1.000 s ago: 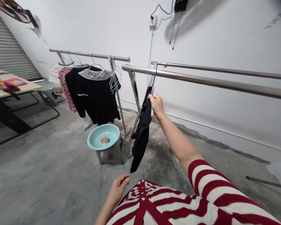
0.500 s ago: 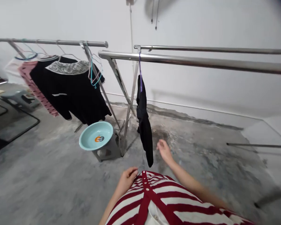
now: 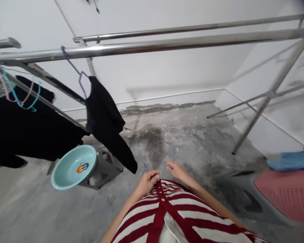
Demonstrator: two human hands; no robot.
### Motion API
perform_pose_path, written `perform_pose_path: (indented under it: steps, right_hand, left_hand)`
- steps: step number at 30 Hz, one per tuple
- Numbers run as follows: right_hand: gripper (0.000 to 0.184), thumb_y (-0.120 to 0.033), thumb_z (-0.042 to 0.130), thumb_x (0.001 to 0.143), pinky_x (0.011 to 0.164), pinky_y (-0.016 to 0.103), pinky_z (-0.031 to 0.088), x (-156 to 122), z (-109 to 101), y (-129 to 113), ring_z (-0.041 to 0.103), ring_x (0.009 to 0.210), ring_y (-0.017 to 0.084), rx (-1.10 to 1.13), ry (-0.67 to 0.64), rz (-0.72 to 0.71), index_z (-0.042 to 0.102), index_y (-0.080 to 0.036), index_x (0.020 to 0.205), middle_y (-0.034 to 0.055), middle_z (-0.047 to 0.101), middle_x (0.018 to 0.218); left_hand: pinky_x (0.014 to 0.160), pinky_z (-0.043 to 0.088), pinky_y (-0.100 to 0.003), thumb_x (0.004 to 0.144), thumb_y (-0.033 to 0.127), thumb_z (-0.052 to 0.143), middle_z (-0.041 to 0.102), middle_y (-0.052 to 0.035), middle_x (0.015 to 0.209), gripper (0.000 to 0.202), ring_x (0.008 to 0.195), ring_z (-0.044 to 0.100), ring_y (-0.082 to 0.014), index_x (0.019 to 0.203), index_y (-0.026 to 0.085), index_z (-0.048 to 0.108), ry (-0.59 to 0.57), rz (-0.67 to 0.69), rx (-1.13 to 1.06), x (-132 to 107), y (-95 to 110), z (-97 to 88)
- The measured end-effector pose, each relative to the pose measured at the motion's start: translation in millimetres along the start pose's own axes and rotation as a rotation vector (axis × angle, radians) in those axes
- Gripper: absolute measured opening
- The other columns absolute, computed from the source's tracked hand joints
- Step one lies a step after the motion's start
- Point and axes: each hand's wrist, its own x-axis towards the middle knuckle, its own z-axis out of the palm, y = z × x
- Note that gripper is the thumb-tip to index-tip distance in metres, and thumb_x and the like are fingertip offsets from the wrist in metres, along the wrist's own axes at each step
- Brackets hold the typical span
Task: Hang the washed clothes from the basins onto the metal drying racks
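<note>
My left hand is in front of my striped shirt, its fingers loosely bent and nothing visible in them. To its right is my right hand, half curled and also without anything visible in it. Neither hand touches a garment. Nearest to my left hand is the lower end of a black garment. This garment hangs at a slant from a purple hanger hooked over the steel rail.
A light blue basin rests on a grey stool at the left. Black clothing and bare hangers hang beside it. At the right, a pink basket with blue cloth stands on a grey stool.
My view has swung to the right, bringing the pink basket and the rack's right leg into sight. The black garment now shows more broadly, and my right hand is closer to my left.
</note>
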Motion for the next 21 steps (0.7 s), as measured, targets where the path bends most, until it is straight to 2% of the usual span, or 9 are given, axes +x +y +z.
perform_pose_path:
  steps: [4, 7, 10, 13, 18, 21]
  right_hand:
    - [0.024, -0.028, 0.054, 0.079, 0.08, 0.031, 0.044, -45, -16, 35, 0.061, 0.089, 0.021, -0.122, -0.173, -0.019, 0.066, -0.02, 0.098, 0.0081, 0.067, 0.102]
    - [0.024, -0.026, 0.053, 0.08, 0.078, 0.03, 0.043, -78, -42, 71, 0.061, 0.089, 0.022, -0.17, -0.209, 0.034, 0.067, -0.018, 0.097, 0.0099, 0.068, 0.101]
    - [0.027, -0.025, 0.052, 0.081, 0.08, 0.033, 0.043, -106, -71, 108, 0.06, 0.094, 0.025, -0.178, -0.151, 0.109, 0.066, -0.015, 0.101, 0.0147, 0.065, 0.108]
    - [0.022, -0.024, 0.054, 0.079, 0.077, 0.034, 0.044, -131, -94, 140, 0.061, 0.089, 0.025, -0.146, -0.087, 0.162, 0.067, -0.016, 0.095, 0.0145, 0.067, 0.101]
    - [0.002, -0.02, 0.063, 0.07, 0.065, 0.029, 0.042, -168, -112, 176, 0.058, 0.072, 0.019, -0.019, 0.058, 0.192, 0.065, -0.019, 0.071, 0.0072, 0.065, 0.075]
    - [0.009, -0.021, 0.066, 0.067, 0.06, 0.027, 0.039, -187, -118, 195, 0.054, 0.064, 0.015, 0.089, 0.177, 0.191, 0.061, -0.019, 0.06, 0.0045, 0.06, 0.063]
  left_hand:
    - [0.077, 0.047, -0.027, 0.079, 0.044, 0.053, 0.071, -0.0042, 0.084, 0.037, 0.079, 0.062, -0.0181, 0.095, 0.014, 0.069, -0.081, -0.002, 0.01, 11, 8, 41.7]
    - [0.079, 0.048, -0.029, 0.079, 0.047, 0.053, 0.071, -0.005, 0.085, 0.04, 0.081, 0.062, -0.019, 0.095, 0.014, 0.069, -0.127, -0.003, 0.026, 19, 19, 78.3]
    - [0.079, 0.048, -0.029, 0.078, 0.049, 0.054, 0.071, -0.0059, 0.087, 0.043, 0.083, 0.062, -0.0196, 0.098, 0.014, 0.069, -0.189, 0.012, 0.048, 28, 36, 119.3]
    - [0.077, 0.049, -0.03, 0.077, 0.051, 0.055, 0.071, -0.0056, 0.082, 0.044, 0.081, 0.062, -0.02, 0.097, 0.015, 0.07, -0.255, 0.025, 0.064, 36, 54, 160.9]
    - [0.075, 0.05, -0.03, 0.075, 0.053, 0.058, 0.07, -0.0035, 0.075, 0.044, 0.078, 0.062, -0.0195, 0.094, 0.016, 0.071, -0.314, 0.02, 0.074, 51, 82, 217.6]
    - [0.076, 0.05, -0.03, 0.073, 0.053, 0.059, 0.07, -0.0034, 0.075, 0.043, 0.077, 0.063, -0.0196, 0.094, 0.017, 0.071, -0.345, 0.007, 0.087, 61, 95, 240.8]
